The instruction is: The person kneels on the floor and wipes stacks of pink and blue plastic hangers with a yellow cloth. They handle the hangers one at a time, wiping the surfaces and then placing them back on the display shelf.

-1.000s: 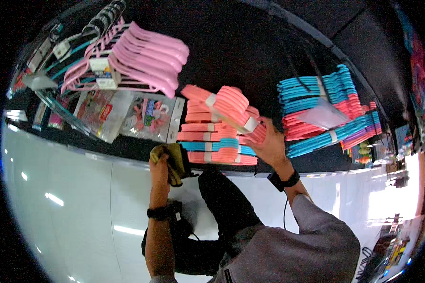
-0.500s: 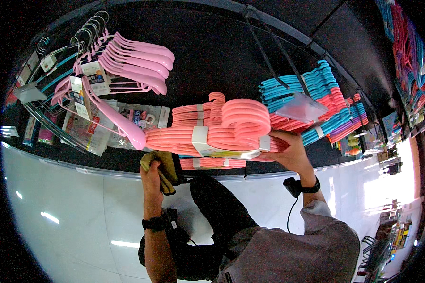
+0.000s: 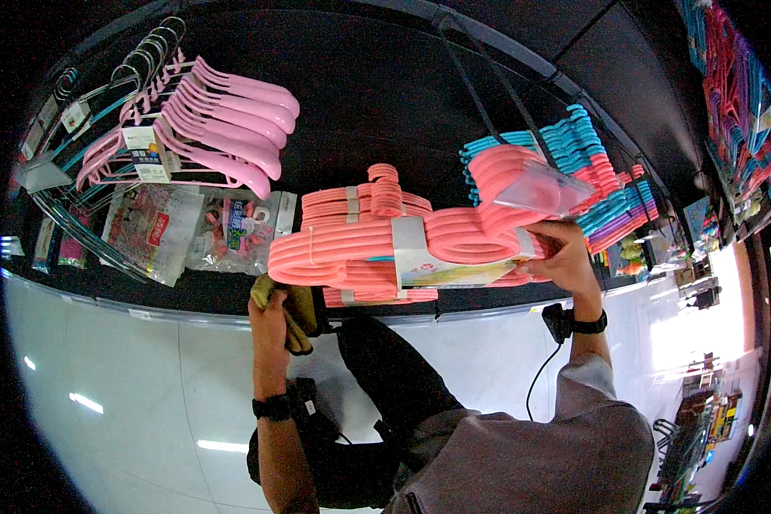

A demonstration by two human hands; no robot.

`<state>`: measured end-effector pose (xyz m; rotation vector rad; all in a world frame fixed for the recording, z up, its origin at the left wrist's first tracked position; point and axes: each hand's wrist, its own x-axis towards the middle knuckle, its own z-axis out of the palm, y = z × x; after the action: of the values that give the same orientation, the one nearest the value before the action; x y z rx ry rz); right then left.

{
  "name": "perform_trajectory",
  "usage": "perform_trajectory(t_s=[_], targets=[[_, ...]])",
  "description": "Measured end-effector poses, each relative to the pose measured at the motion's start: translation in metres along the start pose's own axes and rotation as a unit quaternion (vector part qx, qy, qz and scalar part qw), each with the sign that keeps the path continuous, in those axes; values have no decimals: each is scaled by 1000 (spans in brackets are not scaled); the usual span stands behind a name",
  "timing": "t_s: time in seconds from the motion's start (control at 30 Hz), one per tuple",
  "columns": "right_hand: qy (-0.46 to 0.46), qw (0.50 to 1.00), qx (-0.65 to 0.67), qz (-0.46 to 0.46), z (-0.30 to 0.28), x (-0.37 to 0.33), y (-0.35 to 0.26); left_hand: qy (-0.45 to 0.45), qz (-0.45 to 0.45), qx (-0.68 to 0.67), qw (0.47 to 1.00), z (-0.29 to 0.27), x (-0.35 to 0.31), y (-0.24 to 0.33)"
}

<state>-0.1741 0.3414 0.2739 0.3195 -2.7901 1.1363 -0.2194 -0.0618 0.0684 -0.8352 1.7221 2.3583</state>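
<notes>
A bundle of coral-pink hangers (image 3: 334, 247) with a pale cardboard band round it is held up in front of the shelf. My right hand (image 3: 565, 257) is closed round its right end, thumb toward me. The bundle's hooks lie up against a clear plastic tag holder (image 3: 540, 190) at the end of a black metal prong (image 3: 488, 94). Lower left, my left hand (image 3: 270, 321) grips a folded yellow-green cloth (image 3: 300, 317) at the shelf's front edge. More coral hangers (image 3: 325, 208) are stacked behind the held bundle, partly hidden by it.
Pink hangers (image 3: 231, 111) hang on metal hooks at the left, above clear packets (image 3: 236, 227) on the black shelf. Blue and coral hangers (image 3: 565, 141) hang at the right, with blue and purple ones (image 3: 625, 214) beyond. A pale floor (image 3: 146, 368) lies below.
The coral bundle has moved right with my right hand, and its hooks have come up to the tag holder. The pink hanger it was touching has swung back left. My left hand keeps the cloth.
</notes>
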Motion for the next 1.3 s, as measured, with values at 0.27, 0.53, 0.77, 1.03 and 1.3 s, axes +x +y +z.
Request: perform_trajectory(t_s=[0.27,0.53,0.77,1.03,1.3], targets=[[-9,994,108,22,-5,26,24,-67,36,-1,997,-4,5,-16],[-47,983,-163,-73,-34,81,81,-98,38,5,994,-12,22,-32],[-14,995,-79,-53,-8,158,61,-118,63,15,991,-9,20,-28],[113,970,-184,-113,-6,232,95,-98,36,7,995,-3,20,-36],[63,994,-48,-79,-3,266,106,-64,-32,25,997,6,0,-11]])
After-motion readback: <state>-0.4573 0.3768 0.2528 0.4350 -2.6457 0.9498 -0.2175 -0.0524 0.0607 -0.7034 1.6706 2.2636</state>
